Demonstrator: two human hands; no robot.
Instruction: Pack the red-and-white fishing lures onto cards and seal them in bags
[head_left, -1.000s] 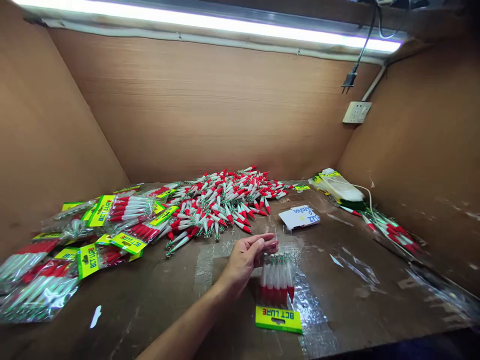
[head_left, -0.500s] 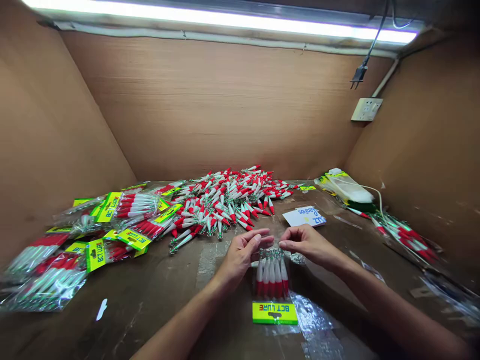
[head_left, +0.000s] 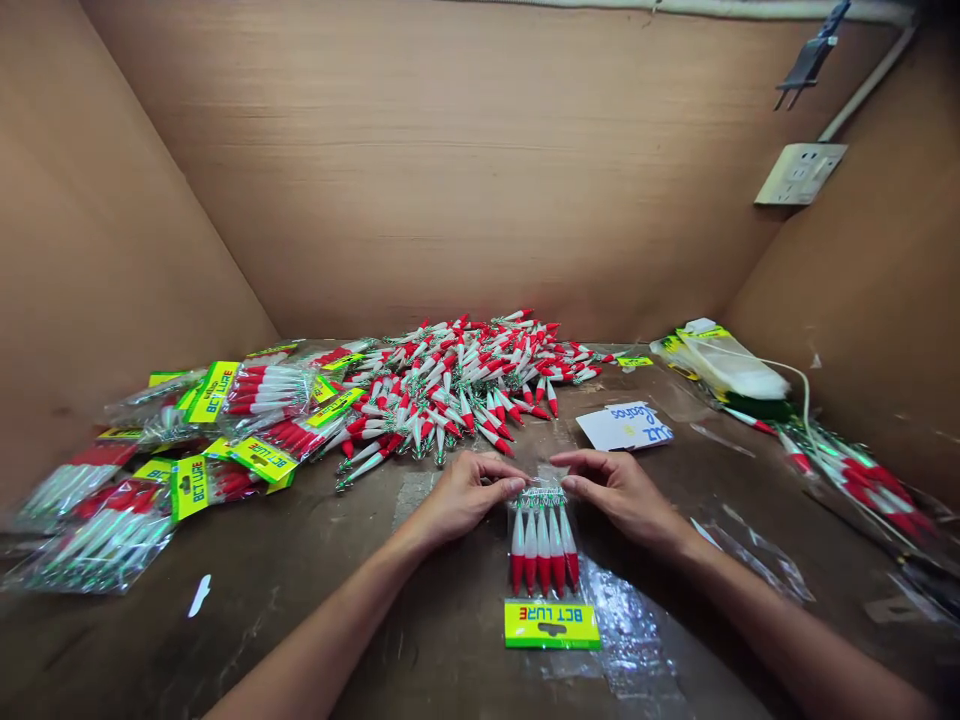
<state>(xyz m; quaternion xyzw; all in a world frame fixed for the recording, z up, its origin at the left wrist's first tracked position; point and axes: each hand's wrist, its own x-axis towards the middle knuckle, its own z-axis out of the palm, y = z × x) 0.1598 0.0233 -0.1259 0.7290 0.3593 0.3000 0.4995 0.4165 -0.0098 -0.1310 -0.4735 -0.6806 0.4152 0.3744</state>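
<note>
Lower centre, a clear-plastic red-and-white lure packet [head_left: 550, 560] has its top between left hand [head_left: 474, 496] and right hand [head_left: 622, 492] — grips' closure unclear.

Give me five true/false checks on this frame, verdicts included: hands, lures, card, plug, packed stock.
1. The bare left hand and bare right hand are both at the far end of the clear plastic bag of red-and-white lures. True.
2. That bag shows three lures. False: five show, side by side.
3. The loose heap of red-and-white lures lies left of the white handwritten card. True.
4. The dark two-pin plug is pushed into the white wall socket. False: it hangs with its pins bare.
5. Packed clear bags with yellow-and-green headers are piled on the person's left. True.
</note>
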